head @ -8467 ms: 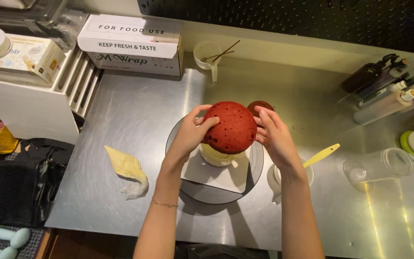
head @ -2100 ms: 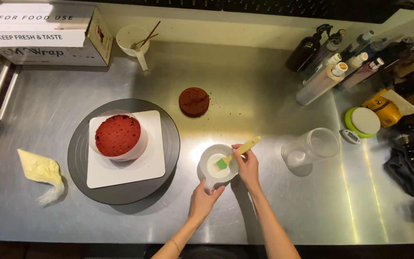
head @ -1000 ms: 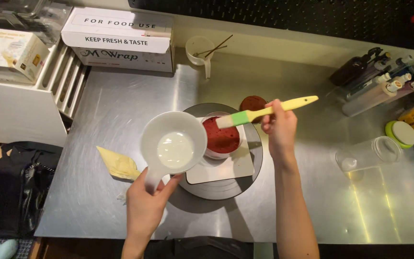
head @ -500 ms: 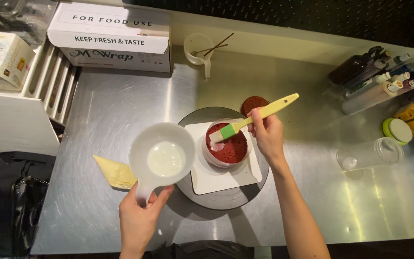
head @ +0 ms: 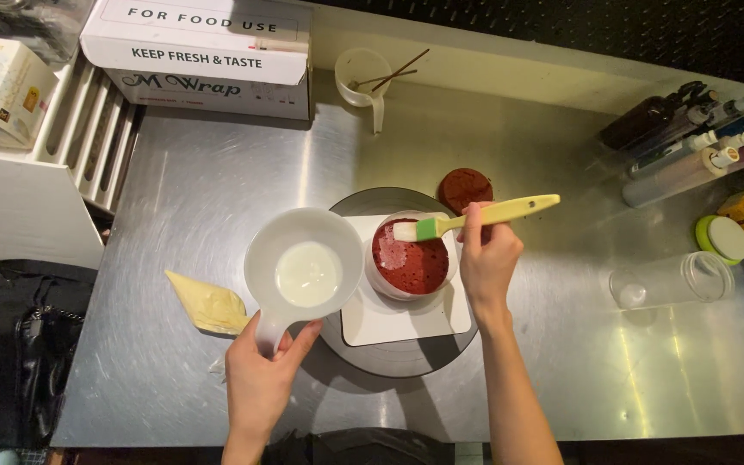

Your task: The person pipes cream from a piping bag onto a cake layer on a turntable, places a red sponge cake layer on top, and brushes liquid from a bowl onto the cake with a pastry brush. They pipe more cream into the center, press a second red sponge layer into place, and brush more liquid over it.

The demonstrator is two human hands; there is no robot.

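Step in hand, as I read it: brushing liquid onto the red cake layer (head: 412, 258).

Landmark is the dark turntable (head: 406, 357). The cake layer sits on a white board (head: 398, 314) at the turntable's centre.

Right hand (head: 486, 258): fingers closed round the yellow handle of the pastry brush (head: 475, 217), pale bristles touching the layer's top at its far-left edge.

Left hand (head: 260, 379): fingers wrapped on the handle of the white cup (head: 303, 271), held over the turntable's left rim, whitish liquid pooled inside.

Second small red layer (head: 465, 187) rests on the tabletop (head: 217, 189) just beyond the turntable's far-right rim. Cream piping bag (head: 208, 303) lies left of the turntable.

Next move likely calls for light strokes across the whole top, with the cup kept level and close for re-dipping.
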